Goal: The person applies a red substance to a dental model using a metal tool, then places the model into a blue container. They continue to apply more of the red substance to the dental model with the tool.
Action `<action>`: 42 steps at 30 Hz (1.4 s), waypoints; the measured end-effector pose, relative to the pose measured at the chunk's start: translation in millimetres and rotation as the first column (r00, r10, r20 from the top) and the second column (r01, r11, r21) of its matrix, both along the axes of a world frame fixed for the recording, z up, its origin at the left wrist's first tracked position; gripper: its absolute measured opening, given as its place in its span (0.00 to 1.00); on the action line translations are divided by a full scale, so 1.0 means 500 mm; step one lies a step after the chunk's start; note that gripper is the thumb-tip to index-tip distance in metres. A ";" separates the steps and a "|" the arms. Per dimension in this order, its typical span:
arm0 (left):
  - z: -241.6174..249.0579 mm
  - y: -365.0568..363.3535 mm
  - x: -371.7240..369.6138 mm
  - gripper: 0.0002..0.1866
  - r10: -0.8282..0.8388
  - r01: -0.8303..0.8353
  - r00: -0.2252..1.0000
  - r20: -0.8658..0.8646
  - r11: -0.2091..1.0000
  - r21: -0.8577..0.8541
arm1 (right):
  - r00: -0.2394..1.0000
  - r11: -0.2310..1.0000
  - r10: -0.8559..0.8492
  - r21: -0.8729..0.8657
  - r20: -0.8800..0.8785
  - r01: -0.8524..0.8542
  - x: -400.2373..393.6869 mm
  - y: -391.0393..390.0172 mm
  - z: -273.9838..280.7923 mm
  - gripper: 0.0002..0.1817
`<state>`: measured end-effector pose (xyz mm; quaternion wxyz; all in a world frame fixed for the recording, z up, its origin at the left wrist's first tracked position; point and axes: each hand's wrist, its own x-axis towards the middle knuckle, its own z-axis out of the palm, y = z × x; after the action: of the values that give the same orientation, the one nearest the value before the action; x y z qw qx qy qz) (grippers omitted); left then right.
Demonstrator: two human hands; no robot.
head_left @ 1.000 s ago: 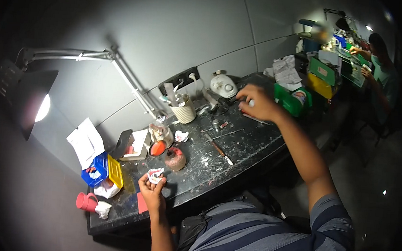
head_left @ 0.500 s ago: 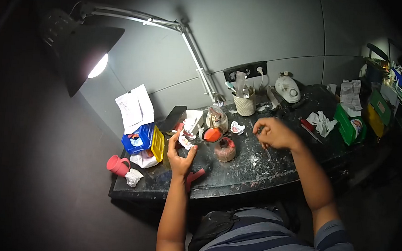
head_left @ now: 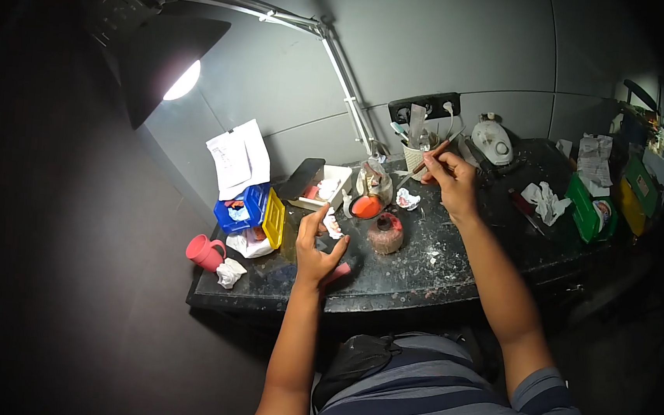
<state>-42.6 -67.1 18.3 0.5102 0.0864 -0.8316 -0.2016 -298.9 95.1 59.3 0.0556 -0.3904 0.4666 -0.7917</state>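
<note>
My left hand (head_left: 317, 252) grips a small white dental cast (head_left: 333, 225) between thumb and fingers, above the front of the dark worktop. In my right hand (head_left: 452, 184) is a wax knife (head_left: 434, 159) with a brown handle, its thin metal end pointing down to the left. Between the hands stands a round, stained spirit burner (head_left: 385, 233). Just behind it is a dish of orange-red wax (head_left: 365, 206). Another white cast (head_left: 407, 199) lies on the worktop below the right hand's tool. A piece of pink wax (head_left: 337, 274) lies beside my left wrist.
A lit desk lamp (head_left: 174, 55) reaches over from the left. Blue and yellow bins (head_left: 275, 217), a white box (head_left: 336, 183) and a pink mug (head_left: 204, 252) stand at left. A brush cup (head_left: 414, 158) stands behind; crumpled tissue (head_left: 544, 202) and a green bin (head_left: 586, 206) are at right.
My right hand has risen, and the brown-handled wax knife now shows upright in it. My left hand keeps its hold on the cast, now farther from the white box. The camera view has shifted slightly.
</note>
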 end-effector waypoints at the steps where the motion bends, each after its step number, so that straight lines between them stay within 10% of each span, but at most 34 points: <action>1: 0.001 0.001 0.001 0.38 -0.009 0.009 1.000 0.002 1.000 -0.005 | 1.000 1.000 0.000 0.011 -0.003 0.001 0.011 0.006 -0.004 0.09; 7: 0.012 0.015 0.009 0.40 -0.051 0.049 0.998 0.037 0.998 0.047 | 0.962 0.962 0.272 -0.003 0.002 -0.272 0.033 0.016 -0.014 0.11; 42: 0.012 0.028 0.004 0.33 -0.173 0.171 0.976 0.132 0.985 0.027 | 0.898 0.893 0.440 0.114 -0.014 -0.435 0.134 0.005 -0.025 0.11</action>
<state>-40.6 -53.0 24.4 0.4331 0.0312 -0.8669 -0.2450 -231.7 97.3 46.7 0.2440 -0.4972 0.4100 -0.7247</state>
